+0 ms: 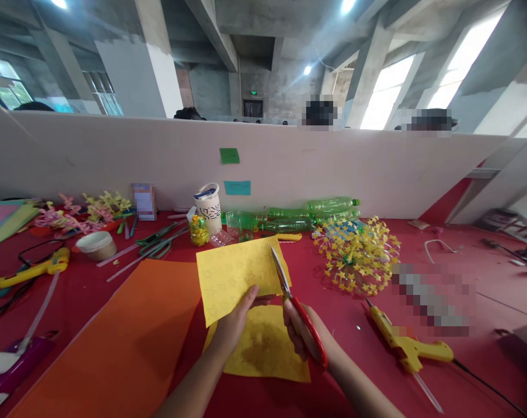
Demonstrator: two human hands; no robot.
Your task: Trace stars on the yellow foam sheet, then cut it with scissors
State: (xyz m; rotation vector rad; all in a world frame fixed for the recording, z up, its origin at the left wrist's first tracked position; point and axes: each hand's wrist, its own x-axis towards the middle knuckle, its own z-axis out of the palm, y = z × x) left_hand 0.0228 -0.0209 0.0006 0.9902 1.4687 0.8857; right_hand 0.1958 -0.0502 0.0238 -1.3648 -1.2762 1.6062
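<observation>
A yellow sheet with faint outlines drawn on it is pinched in my left hand, thumb on top and fingers beneath. My right hand grips red-handled scissors, whose blades lie at the sheet's right edge and point up and to the left. Below both hands, a second yellow sheet rests on the red table. An orange sheet lies to the left of my left hand.
Yellow glue guns lie at right and left. A bunch of yellow stars stands back right, near green plastic bottles. Green-handled scissors, a white tub and a white bucket sit behind. A pale partition closes the back.
</observation>
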